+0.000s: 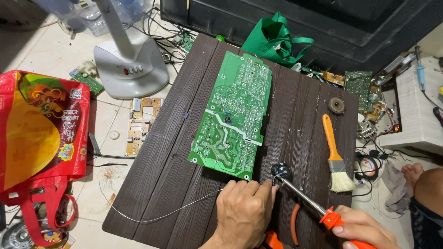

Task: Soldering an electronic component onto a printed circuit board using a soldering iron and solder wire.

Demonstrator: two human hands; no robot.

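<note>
Soldering tip down on a small black round part, both hands in close.

Right hand (pixel 362 229), fingers wrapped tight round the orange-handled soldering iron (pixel 314 206), metal tip resting on the small black round component (pixel 280 170) at the near edge of the dark wood-grain plank worktop (pixel 161 184), just beside the corner of the large green circuit board (pixel 233 117). Left hand (pixel 244 212), fingers pinched together right by the tip, thin silver solder wire (pixel 161 216) trailing off leftwards. Risky: fingertips almost touching hot metal, so a burn on any slip. Loose part, not clamped, likely to skid under pressure. Orange-handled bristle brush (pixel 336 159) near the shaft, bristles liable to singe. Bare foot (pixel 412 173) close by, exposed to a solder drip.
</note>
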